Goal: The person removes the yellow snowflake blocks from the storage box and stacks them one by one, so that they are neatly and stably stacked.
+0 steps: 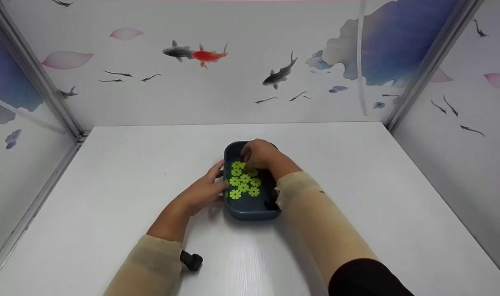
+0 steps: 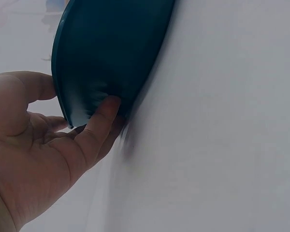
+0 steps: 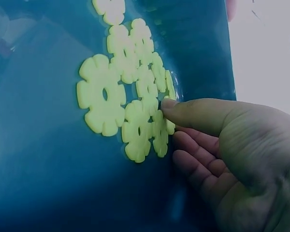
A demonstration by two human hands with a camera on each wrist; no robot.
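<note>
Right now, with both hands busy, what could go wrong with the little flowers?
The yellow-green flowers lie crowded together, so the right grip might nudge neighbours. The left grip holds the side of the dark blue tray; if it let go, the tray might slide. The tan right sleeve looks close to the tray's side and could bump it.

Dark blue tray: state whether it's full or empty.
Partly filled: green flower pieces lie in the tray, bare floor around them.
</note>
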